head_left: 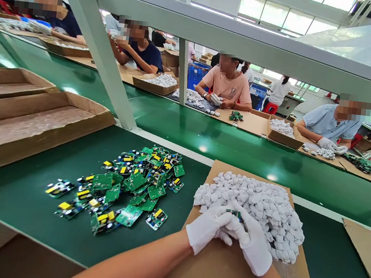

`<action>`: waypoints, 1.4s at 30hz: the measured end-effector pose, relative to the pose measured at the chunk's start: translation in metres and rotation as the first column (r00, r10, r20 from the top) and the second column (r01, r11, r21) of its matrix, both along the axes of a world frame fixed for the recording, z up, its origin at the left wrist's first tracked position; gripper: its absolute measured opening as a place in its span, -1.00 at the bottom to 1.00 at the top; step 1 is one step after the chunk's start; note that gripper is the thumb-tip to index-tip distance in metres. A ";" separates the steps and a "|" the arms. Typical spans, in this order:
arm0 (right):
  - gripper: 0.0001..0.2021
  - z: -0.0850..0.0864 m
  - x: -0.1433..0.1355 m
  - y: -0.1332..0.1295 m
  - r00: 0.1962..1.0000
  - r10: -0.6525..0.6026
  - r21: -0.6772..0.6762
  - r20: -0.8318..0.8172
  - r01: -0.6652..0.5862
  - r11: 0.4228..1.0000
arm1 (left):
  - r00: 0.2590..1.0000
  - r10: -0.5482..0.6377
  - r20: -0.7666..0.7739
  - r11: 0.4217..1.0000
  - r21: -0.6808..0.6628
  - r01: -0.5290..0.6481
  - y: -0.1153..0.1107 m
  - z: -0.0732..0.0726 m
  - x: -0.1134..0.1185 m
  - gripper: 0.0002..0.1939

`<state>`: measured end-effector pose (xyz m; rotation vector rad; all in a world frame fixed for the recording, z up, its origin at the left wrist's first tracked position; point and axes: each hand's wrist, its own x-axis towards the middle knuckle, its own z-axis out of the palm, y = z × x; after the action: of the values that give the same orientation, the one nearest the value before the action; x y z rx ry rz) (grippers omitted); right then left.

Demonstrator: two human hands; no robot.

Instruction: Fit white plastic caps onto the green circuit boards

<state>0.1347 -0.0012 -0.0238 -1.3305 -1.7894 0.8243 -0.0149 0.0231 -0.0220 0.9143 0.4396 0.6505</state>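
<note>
White gloves cover both of my hands, which meet over a cardboard sheet (223,277). Between them a small green circuit board (233,213) shows at the fingertips. My left hand (209,225) is closed around its left side, and my right hand (250,236) closes on it from the right. The fingers overlap and hide most of the board. Just behind and to the right of my hands lies a big heap of small white wrapped pieces (265,206). Left of the cardboard, a loose pile of green circuit boards (134,180) with yellow and blue parts rests on the dark green table.
Open cardboard trays (38,140) stand at the left. A slanting metal post (104,54) and long rails frame the bench. A glossy green surface (186,132) runs behind it. Several people sit across it with similar white piles. Another cardboard piece (368,253) lies far right.
</note>
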 end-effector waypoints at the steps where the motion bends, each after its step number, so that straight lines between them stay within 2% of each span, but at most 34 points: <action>1: -0.57 0.001 0.000 0.000 1.000 -0.007 -0.008 0.007 0.007 1.000 | 0.999 0.022 -0.044 1.000 0.020 -0.021 -0.001 0.003 -0.001 -0.62; 5: -0.62 0.004 0.000 -0.002 0.999 -0.032 -0.059 0.022 0.033 0.998 | 0.993 0.052 -0.105 0.998 0.041 -0.048 -0.003 0.008 -0.001 -0.68; 7: -0.60 0.004 0.002 -0.002 1.000 0.023 -0.045 -0.001 -0.023 0.999 | 0.994 0.072 -0.085 0.997 0.033 -0.069 -0.003 0.004 0.000 -0.67; 9: -0.58 0.004 0.003 -0.002 1.000 0.014 -0.022 0.009 -0.014 1.000 | 0.996 0.079 -0.039 0.997 -0.010 -0.080 -0.001 -0.003 0.001 -0.62; 12: -0.61 0.007 0.003 -0.001 0.999 -0.034 -0.042 0.013 0.035 0.999 | 0.997 0.023 0.077 0.989 -0.147 -0.011 0.001 -0.008 0.000 -0.54; 14: -0.65 0.013 0.001 0.000 0.998 0.012 -0.108 -0.067 -0.019 0.994 | 0.994 0.004 0.113 0.976 -0.218 0.021 0.000 -0.004 -0.002 -0.60; 18: -0.59 0.024 -0.003 -0.002 0.982 0.024 -0.148 -0.189 -0.053 0.988 | 0.991 0.018 0.131 0.964 -0.266 0.018 -0.004 0.005 -0.004 -0.70; 22: -0.51 0.020 -0.003 -0.005 0.984 -0.019 -0.164 -0.175 -0.010 0.986 | 0.981 -0.004 0.196 0.953 -0.296 0.063 -0.007 0.002 -0.003 -0.65; 26: -0.49 0.009 0.002 -0.007 0.995 -0.006 -0.087 -0.095 -0.003 0.996 | 0.975 -0.009 0.222 0.953 -0.293 0.075 -0.008 -0.005 -0.003 -0.64; 30: -0.51 0.004 0.003 -0.007 0.999 -0.016 -0.019 -0.027 0.016 1.000 | 0.976 -0.005 0.218 0.954 -0.291 0.070 -0.008 -0.005 -0.002 -0.64; 37: -0.44 0.013 -0.003 -0.007 0.964 -0.044 -0.207 -0.261 -0.012 0.978 | 0.990 0.017 0.138 0.962 -0.274 0.022 -0.006 -0.003 -0.003 -0.61; 42: -0.45 0.013 -0.007 -0.009 0.952 -0.107 -0.237 -0.285 0.039 0.971 | 0.998 -0.016 0.065 0.981 -0.191 0.028 -0.004 -0.002 -0.004 -0.54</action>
<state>0.1281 -0.0100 -0.0104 -1.3277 -1.4352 1.1509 -0.0189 0.0192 -0.0239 0.7126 0.4274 0.6039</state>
